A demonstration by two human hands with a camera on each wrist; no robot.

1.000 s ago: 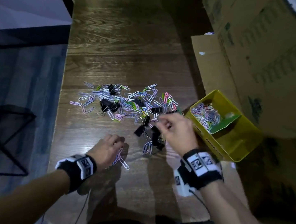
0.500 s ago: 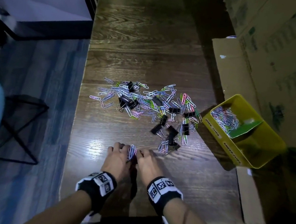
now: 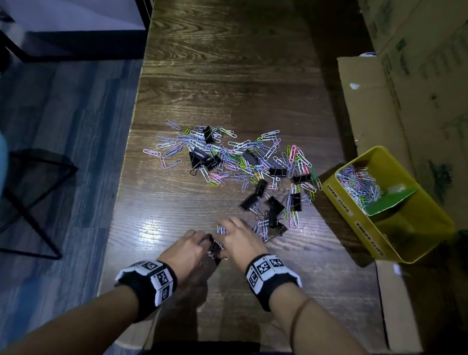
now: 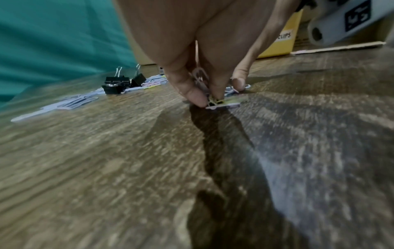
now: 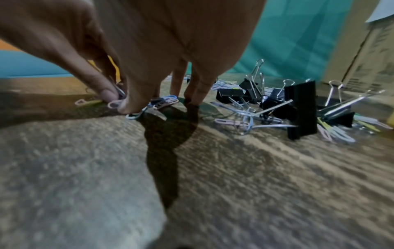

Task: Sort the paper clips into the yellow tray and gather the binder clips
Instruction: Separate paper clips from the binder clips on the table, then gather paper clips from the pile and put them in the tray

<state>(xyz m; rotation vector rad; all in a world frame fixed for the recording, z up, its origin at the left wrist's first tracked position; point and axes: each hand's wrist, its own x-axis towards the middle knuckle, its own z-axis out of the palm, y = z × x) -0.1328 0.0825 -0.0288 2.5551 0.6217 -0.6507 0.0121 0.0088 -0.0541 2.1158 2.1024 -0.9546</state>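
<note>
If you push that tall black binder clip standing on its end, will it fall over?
Probably yes. The black binder clip stands upright on a narrow end, so a nudge would likely tip it. Its wire handles stick out sideways among loose paper clips, so it may snag and drag some along. On the smooth wooden table it might slide first.
</note>
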